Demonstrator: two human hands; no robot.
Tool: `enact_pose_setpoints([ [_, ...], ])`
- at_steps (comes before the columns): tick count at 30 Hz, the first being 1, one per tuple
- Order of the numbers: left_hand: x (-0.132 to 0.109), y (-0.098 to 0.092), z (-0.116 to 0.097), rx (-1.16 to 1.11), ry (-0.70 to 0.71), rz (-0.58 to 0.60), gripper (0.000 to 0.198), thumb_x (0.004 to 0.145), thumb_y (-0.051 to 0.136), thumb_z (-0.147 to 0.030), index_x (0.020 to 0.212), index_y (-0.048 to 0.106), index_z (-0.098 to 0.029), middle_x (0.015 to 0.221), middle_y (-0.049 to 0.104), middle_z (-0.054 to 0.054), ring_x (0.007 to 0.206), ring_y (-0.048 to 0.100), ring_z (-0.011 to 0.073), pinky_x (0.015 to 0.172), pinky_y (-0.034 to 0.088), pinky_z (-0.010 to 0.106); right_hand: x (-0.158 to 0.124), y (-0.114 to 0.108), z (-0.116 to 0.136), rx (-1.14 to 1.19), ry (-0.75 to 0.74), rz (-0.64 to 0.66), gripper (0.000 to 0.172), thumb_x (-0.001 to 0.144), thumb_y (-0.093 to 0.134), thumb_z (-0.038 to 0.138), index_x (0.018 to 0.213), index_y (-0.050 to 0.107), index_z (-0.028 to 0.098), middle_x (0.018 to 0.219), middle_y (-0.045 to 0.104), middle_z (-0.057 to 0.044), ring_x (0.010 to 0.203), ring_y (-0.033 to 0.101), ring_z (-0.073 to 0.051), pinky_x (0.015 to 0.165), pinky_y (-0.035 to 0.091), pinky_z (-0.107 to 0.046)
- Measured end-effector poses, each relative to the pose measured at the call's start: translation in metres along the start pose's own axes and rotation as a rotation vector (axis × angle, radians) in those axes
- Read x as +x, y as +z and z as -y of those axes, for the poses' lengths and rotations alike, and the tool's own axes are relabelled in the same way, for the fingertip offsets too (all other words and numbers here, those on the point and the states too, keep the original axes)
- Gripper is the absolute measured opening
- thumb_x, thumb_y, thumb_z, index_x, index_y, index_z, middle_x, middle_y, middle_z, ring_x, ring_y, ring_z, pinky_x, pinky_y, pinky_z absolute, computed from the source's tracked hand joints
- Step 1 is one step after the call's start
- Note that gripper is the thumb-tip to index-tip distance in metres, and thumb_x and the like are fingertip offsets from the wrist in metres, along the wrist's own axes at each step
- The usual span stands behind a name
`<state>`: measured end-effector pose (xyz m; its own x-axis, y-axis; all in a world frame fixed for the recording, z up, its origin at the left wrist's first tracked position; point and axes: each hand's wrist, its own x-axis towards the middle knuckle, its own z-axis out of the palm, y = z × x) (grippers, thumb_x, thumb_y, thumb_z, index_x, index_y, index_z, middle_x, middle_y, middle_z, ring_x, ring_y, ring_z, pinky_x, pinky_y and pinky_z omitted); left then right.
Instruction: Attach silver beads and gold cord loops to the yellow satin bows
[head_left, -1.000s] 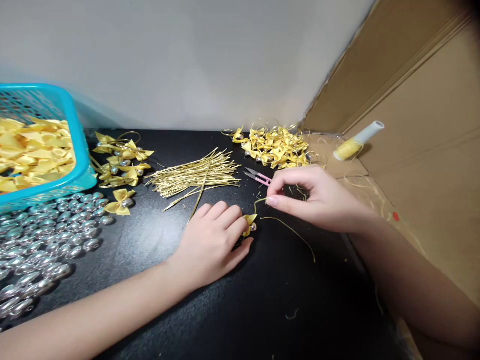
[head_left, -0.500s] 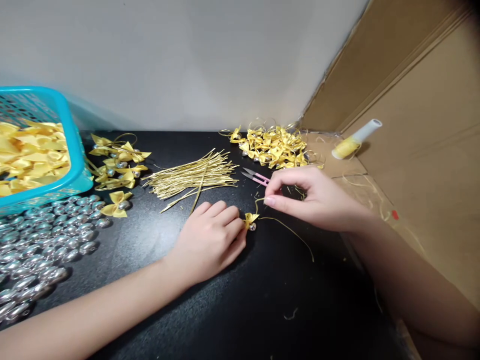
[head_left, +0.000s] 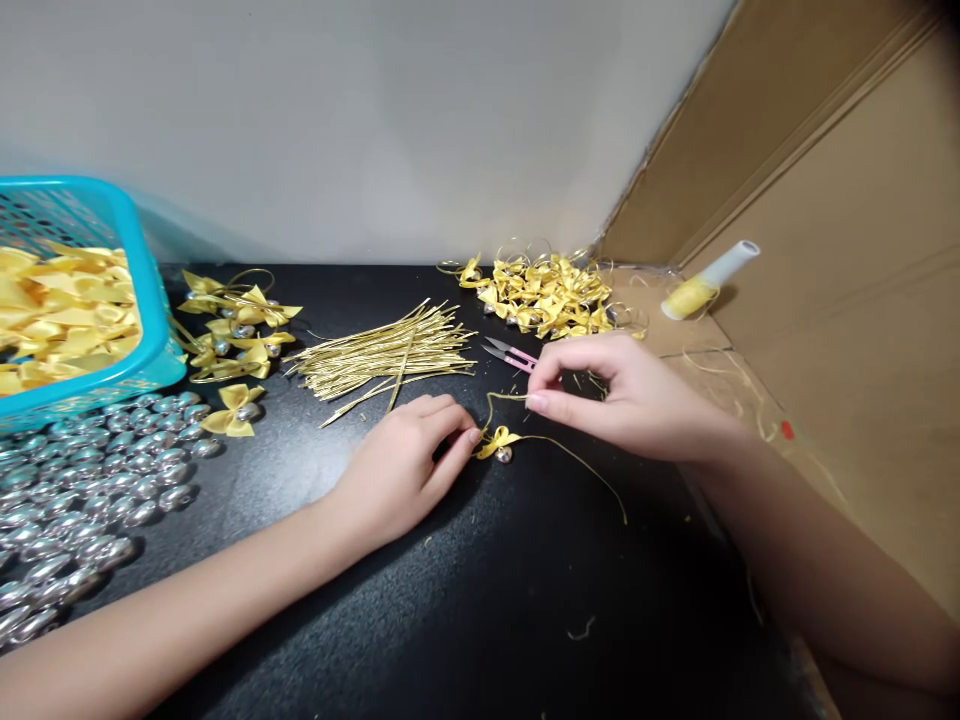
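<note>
A small yellow ribbon bow [head_left: 501, 439] with a silver bead [head_left: 504, 454] rests on the black table. My left hand [head_left: 409, 460] is closed, its thumb and forefinger pinched at the bow's left edge. From there a thin yellow thread [head_left: 501, 397] loops up to my right hand [head_left: 600, 390], which pinches it between thumb and forefinger. The thread's other tail [head_left: 581, 462] trails to the right over the table. Pink-handled thread snips [head_left: 511, 353] point up-left beside my right fingers. Those fingers partly hide the handle, so whether the hand touches it is unclear.
Gold twist ties [head_left: 390, 350] lie in a pile beyond my left hand. Finished bows [head_left: 551, 295] are heaped behind. At left are a blue basket [head_left: 154, 320] of ribbon bows, loose silver beads [head_left: 97, 500] and beaded bows [head_left: 236, 325]. A thread spool [head_left: 694, 295] stands on cardboard.
My left hand has drawn back slightly left, and its thumb and forefinger now show at the bow's edge. The thread between the hands has shifted left into a wider loop. The right hand barely moved.
</note>
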<state>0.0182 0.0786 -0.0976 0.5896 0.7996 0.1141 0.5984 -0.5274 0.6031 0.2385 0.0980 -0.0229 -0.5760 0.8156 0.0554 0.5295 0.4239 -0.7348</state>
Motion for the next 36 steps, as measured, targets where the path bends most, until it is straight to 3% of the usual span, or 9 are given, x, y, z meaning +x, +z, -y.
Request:
enact_pose_setpoints([
  [7,0.004,-0.007,0.001,0.002,0.038,0.025,0.008,0.083,0.055,-0.022,0.081,0.062,-0.018,0.081,0.062,0.003,0.078,0.057,0.0190,0.072,0.046,0.033,-0.001,-0.004,0.000,-0.040,0.029,0.007,0.012,0.086,0.058,0.024,0.076,0.063,0.018,0.077,0.066,-0.001,0.073,0.060,-0.014,0.070,0.045,-0.027],
  [15,0.012,-0.019,0.001,-0.015,0.007,-0.015,0.006,0.078,0.059,-0.020,0.079,0.064,-0.017,0.081,0.063,0.003,0.082,0.059,0.0196,0.076,0.047,0.034,-0.006,-0.008,-0.001,-0.054,0.046,-0.016,0.013,0.085,0.059,0.024,0.074,0.062,0.018,0.077,0.066,-0.001,0.073,0.059,-0.013,0.070,0.045,-0.026],
  [20,0.021,-0.014,0.001,-0.020,-0.017,0.075,0.009,0.081,0.062,-0.024,0.080,0.068,-0.018,0.078,0.061,0.004,0.080,0.059,0.0203,0.074,0.047,0.034,-0.008,-0.009,0.000,-0.059,0.048,-0.032,0.013,0.085,0.059,0.023,0.073,0.062,0.018,0.074,0.066,0.000,0.070,0.059,-0.013,0.068,0.044,-0.026],
  [36,0.019,-0.001,0.000,-0.012,0.155,0.124,0.012,0.082,0.056,-0.018,0.075,0.066,-0.018,0.076,0.061,0.003,0.074,0.053,0.0176,0.070,0.044,0.030,-0.016,-0.015,-0.007,-0.094,0.076,-0.089,0.014,0.084,0.060,0.026,0.073,0.063,0.019,0.075,0.067,-0.001,0.070,0.060,-0.014,0.066,0.045,-0.027],
])
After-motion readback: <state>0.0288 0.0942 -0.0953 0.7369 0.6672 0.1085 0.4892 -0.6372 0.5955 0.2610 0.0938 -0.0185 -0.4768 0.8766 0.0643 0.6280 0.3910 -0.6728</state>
